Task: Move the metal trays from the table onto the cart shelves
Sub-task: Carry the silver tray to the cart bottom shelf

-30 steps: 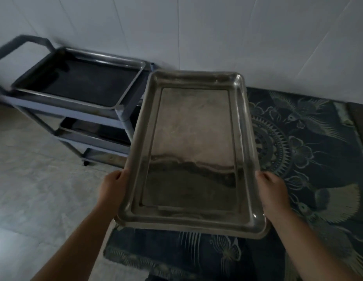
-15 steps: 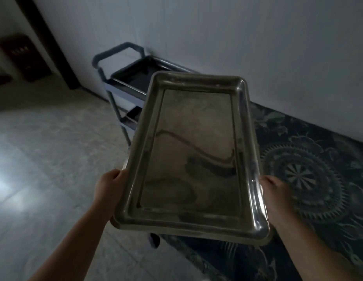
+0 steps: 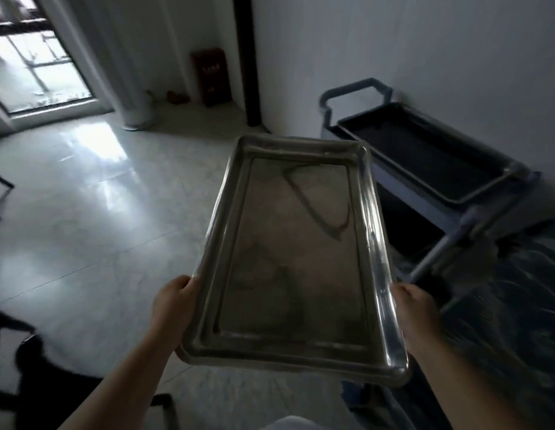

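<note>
I hold an empty metal tray [image 3: 296, 249] in the air in front of me, long side pointing away. My left hand [image 3: 173, 308] grips its left rim near the close end and my right hand [image 3: 417, 315] grips the right rim. The grey cart [image 3: 474, 212] stands to the right by the white wall, beyond the tray. Another metal tray [image 3: 425, 150] lies on the cart's top shelf. The held tray hides part of the cart's lower shelves.
A table with a dark patterned cloth [image 3: 524, 305] lies at the right edge next to the cart. Pale tiled floor [image 3: 99, 212] spreads to the left. Dark chair frames [image 3: 12, 352] stand at the lower left. A glass door [image 3: 31, 60] and a red box [image 3: 211, 76] are at the back.
My view has swung left and the cart has shifted from upper left to the right of the tray. Both hands keep the same hold on the tray.
</note>
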Tool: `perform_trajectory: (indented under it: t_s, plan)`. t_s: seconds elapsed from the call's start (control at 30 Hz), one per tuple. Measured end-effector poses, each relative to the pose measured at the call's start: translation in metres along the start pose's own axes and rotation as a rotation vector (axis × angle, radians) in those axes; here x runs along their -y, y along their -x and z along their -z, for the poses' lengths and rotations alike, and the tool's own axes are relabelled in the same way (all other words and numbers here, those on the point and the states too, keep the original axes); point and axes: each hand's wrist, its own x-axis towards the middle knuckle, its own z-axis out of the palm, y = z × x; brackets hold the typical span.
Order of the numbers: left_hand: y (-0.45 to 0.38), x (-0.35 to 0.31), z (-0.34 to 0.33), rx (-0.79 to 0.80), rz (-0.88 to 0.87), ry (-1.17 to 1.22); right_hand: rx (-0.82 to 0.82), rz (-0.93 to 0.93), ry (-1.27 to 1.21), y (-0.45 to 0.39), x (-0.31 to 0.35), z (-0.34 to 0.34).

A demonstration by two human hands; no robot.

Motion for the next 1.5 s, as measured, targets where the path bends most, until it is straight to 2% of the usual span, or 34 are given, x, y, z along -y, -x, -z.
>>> perform_trajectory:
  t_s: [0.17,0.33,0.63,0.9,1.1,1.37,1.5]
  plan:
    - [-0.021,0.046,0.044,-0.09,0.082,0.017,0.103,0.02,0.013,0.0,0.027,-0.076]
    - [-0.051,0.073,0.057,-0.127,0.142,0.022,0.171,0.017,0.016,-0.021,0.04,-0.128]
    - [-0.161,0.051,0.027,-0.088,0.165,0.012,0.176,-0.017,0.055,-0.102,0.06,-0.198]
    - [-0.257,0.027,-0.006,0.003,0.111,-0.033,0.043,-0.105,0.049,-0.144,0.063,-0.229]
    - [-0.339,0.016,-0.034,0.201,0.063,-0.081,-0.081,-0.264,-0.01,-0.153,0.049,-0.256]
    - [-0.477,-0.011,-0.08,0.515,-0.152,-0.263,-0.419,-0.49,0.018,-0.12,0.051,-0.327]
    - [-0.521,-0.027,-0.098,0.626,-0.229,-0.334,-0.525,-0.593,0.0,-0.093,0.053,-0.359]
